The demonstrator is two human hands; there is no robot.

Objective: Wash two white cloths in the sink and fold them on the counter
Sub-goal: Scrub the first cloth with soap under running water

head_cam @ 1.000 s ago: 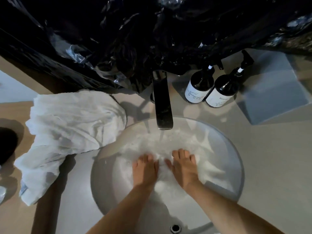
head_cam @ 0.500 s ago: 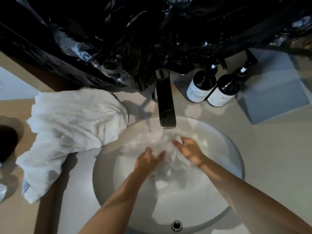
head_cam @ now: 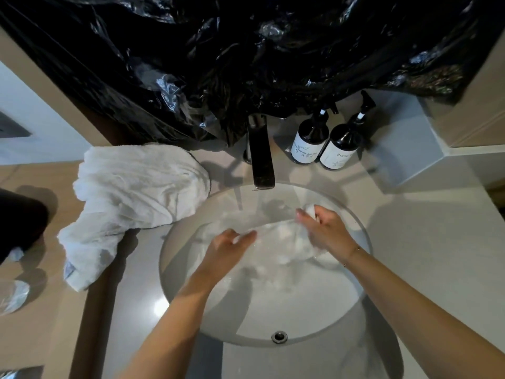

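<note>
A wet white cloth [head_cam: 276,236] lies bunched in the water of the round sink [head_cam: 363,291], under the dark faucet [head_cam: 262,160]. My left hand [head_cam: 226,247] grips its left part, fingers curled over the fabric. My right hand [head_cam: 325,228] pinches a fold of the same cloth, and a white tip sticks out above the fingers. A second white cloth [head_cam: 131,203] lies crumpled on the counter left of the sink, one end trailing toward me.
Two dark pump bottles [head_cam: 325,143] stand behind the sink at the right. Black plastic sheeting [head_cam: 246,64] hangs over the wall above the faucet. A dark object [head_cam: 19,222] sits at the counter's left edge. An overflow hole [head_cam: 279,336] marks the sink's near wall.
Both hands have moved from pressing flat on the cloth to gripping it. My right hand has shifted right and lifted a fold; my left hand has slid left.
</note>
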